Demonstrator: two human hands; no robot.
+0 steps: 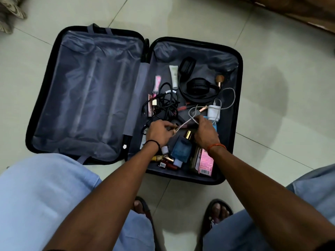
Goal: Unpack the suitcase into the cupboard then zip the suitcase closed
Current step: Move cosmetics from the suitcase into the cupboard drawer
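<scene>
1. Tiled floor (181,19): suitcase (241,84) lies on it, opened flat, two halves side by side.
2. Left half (87,91): grey lining only, covered with clear plastic.
3. Right half holds all the small stuff, loose.
4. Black headphones (197,87) toward the far end, white tube (173,77) just beside them.
5. Tangle of black cables (166,102) in the middle; white charger (213,111) near the right wall, its white cable (230,98) looping back toward the hands.
6. Blue perfume bottle (181,149) and pink box (205,163) at the near end, between the wrists.
7. Left hand (159,132): fingers curled, pinching a small gold-tipped item; can't tell what it is.
8. Right hand (205,131): fingers curled round the white cable, close to the left hand.
</scene>
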